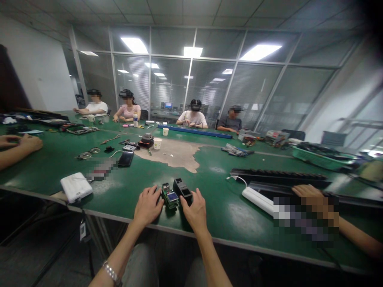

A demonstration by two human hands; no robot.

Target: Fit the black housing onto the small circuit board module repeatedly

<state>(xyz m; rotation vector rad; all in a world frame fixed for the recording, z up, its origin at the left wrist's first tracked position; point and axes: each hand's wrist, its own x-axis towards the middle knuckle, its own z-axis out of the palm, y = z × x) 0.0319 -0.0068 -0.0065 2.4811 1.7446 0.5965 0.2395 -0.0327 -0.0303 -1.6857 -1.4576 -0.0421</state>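
Note:
A green circuit board (170,198) with a small blue screen stands near the table's front edge. My left hand (148,206) rests at its left side, fingers extended and slightly apart; whether the fingertips touch the board is hard to tell. Just right of the board is a black plastic casing (183,189) with cut-out openings, tilted. Around its near end and right side my right hand (196,209) has closed, thumb on the left and fingers on the right.
Left of me lie a white box-shaped device (76,187) and a black phone (126,159). A white power strip (259,200) is on the right, near a co-worker's hand (309,195). Ahead stand a paper cup (157,143) and a green basket (323,159). Several people sit around the green table (221,223).

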